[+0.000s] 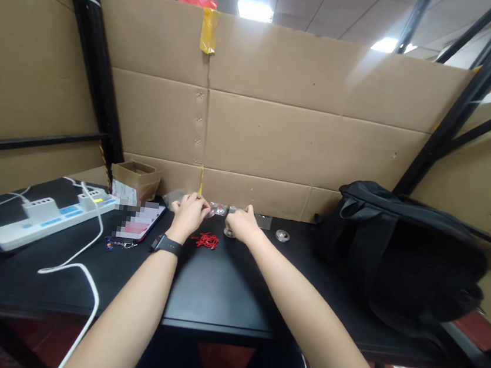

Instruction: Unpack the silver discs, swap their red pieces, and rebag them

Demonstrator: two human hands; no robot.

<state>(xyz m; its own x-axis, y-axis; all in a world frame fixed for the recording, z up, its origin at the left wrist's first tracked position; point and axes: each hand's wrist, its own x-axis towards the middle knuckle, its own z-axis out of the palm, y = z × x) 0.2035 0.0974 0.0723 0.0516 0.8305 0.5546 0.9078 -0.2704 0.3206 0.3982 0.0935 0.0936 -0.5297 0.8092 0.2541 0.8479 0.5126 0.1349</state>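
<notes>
My left hand (189,214), with a dark watch (166,245) on its wrist, is closed in a pinch near the back of the black table. Whatever lies between those fingertips is too small to tell. Beside it a clear plastic bag (174,198) shows on the left, and small shiny packets (218,209) lie to its right. My right hand (241,223) is bent closed over the tabletop, partly covering something clear or silvery. A little pile of red cord pieces (206,240) rests between the hands. Farther right sits a small round silvery roll (283,235).
To the left are a white power strip (59,219) with a loose white cable (88,275), a phone-like slab (141,221) and an open cardboard box (135,180). A black backpack (401,255) fills the right side. Cardboard panels (278,134) wall off the back.
</notes>
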